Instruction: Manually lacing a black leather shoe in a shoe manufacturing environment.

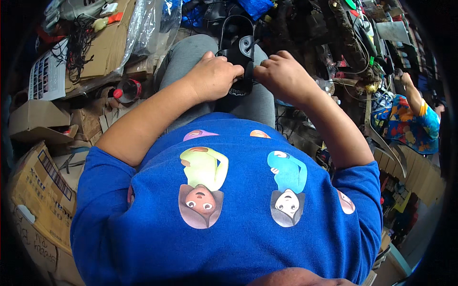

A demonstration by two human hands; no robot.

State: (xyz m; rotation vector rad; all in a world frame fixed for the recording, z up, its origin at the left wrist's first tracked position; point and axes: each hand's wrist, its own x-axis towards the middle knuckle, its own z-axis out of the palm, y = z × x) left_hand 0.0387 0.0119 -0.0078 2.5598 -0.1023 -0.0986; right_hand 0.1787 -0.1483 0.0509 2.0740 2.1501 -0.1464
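Blue shirt [229, 229] below, both hands [217, 76] [281, 74] grip a black headset [241, 57] on the lap

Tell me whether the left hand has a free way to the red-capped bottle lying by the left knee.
Probably yes. The red-capped bottle lies uncovered on the cardboard beside the grey trouser leg, with nothing between. But the left hand is closed on the black headset piece with the right hand, so it must let go first.
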